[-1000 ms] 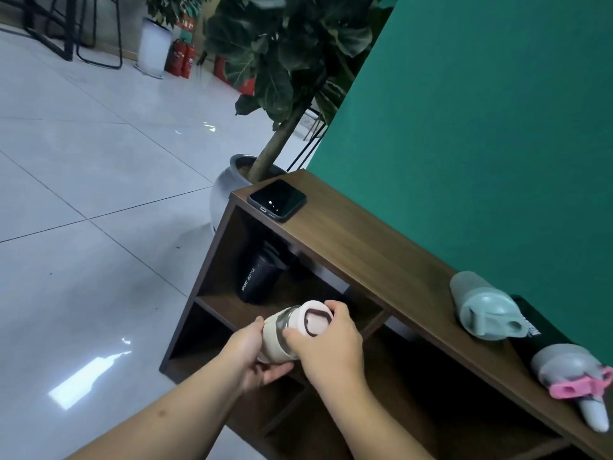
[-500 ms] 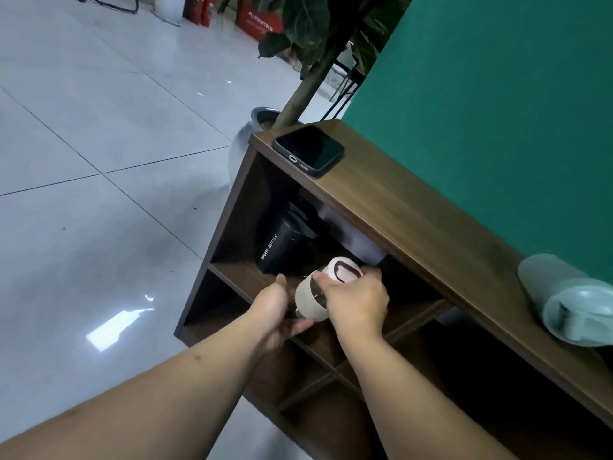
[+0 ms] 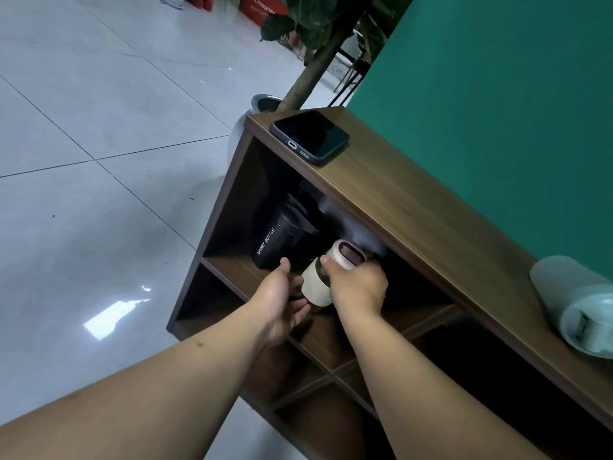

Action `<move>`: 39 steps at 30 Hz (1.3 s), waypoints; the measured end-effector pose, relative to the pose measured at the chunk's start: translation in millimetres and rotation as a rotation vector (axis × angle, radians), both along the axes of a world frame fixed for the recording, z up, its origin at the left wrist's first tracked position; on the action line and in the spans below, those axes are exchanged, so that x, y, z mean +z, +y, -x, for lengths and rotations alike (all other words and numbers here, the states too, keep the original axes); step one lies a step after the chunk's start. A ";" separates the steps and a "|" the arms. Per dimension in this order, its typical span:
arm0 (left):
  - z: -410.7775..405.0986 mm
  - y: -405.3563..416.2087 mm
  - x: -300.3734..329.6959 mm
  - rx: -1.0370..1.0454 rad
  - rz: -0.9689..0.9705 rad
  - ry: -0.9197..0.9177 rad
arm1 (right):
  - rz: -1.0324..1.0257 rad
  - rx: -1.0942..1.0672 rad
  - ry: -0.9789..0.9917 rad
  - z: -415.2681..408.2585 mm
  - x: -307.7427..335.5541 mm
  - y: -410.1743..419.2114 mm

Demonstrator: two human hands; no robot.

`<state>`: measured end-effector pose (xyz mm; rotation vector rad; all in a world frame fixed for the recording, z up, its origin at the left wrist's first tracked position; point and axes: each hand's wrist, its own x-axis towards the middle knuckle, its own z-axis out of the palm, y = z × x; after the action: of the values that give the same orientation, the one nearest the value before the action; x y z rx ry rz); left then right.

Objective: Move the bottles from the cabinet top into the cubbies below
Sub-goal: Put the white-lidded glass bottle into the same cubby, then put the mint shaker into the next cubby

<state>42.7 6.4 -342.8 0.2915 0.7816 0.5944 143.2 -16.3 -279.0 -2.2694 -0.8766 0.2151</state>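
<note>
A cream bottle (image 3: 316, 283) with a pale pink lid sits at the mouth of the upper left cubby of the wooden cabinet (image 3: 414, 214). My right hand (image 3: 356, 287) grips it around the neck. My left hand (image 3: 282, 303) cups its base from the left, fingers spread under it. Behind it in the same cubby stands a black bottle (image 3: 282, 239) marked SPORT BOTTLE, beside a pale bottle half hidden under the top. A light green bottle (image 3: 575, 305) lies on the cabinet top at the right edge.
A black phone (image 3: 310, 136) lies on the left end of the cabinet top. A green wall (image 3: 497, 94) backs the cabinet. A potted plant (image 3: 311, 61) stands behind the left end. Grey tiled floor (image 3: 99, 161) stretches to the left. Lower cubbies are dark.
Both hands have carried the cream bottle forward and up into the mouth of the upper left cubby. My view has dropped closer to the cabinet, and the pink-lidded bottle has left the frame.
</note>
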 end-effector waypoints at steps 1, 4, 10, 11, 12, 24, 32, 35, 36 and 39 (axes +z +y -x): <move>-0.2 -0.2 0.3 -0.002 0.004 -0.005 | 0.012 0.017 0.005 -0.4 -1.3 -0.2; -0.2 -5.3 1.0 0.026 0.010 0.000 | 0.079 0.060 0.014 2.2 -1.6 -9.5; 5.8 -39.5 31.8 -0.279 -0.257 0.231 | 0.104 0.270 0.054 37.4 30.0 -81.9; 6.8 -50.8 45.3 -0.413 -0.324 0.215 | 0.091 0.327 0.067 38.9 40.4 -99.2; 3.7 -64.3 62.1 -0.534 -0.384 0.187 | 0.055 0.354 0.057 33.8 54.8 -120.5; -76.3 -182.0 191.8 -0.293 -0.236 -0.322 | -0.024 -0.128 -0.516 -111.0 188.5 -228.4; -115.7 -191.4 189.1 -0.285 -0.186 -0.199 | 0.201 -0.130 -0.593 -152.8 172.9 -182.3; -116.8 -185.9 186.0 -0.317 -0.165 -0.198 | 0.147 -0.151 -0.612 -157.4 174.6 -175.2; -115.1 -184.4 185.7 -0.312 -0.150 -0.215 | 0.123 -0.155 -0.587 -156.9 175.1 -176.1; -107.7 -181.9 190.0 -0.273 -0.098 -0.270 | 0.011 -0.137 -0.523 -142.4 180.0 -192.3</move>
<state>150.4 -175.5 -152.9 0.3912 0.4431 0.4039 285.6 -208.7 -99.0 -2.4237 -0.9672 -0.4565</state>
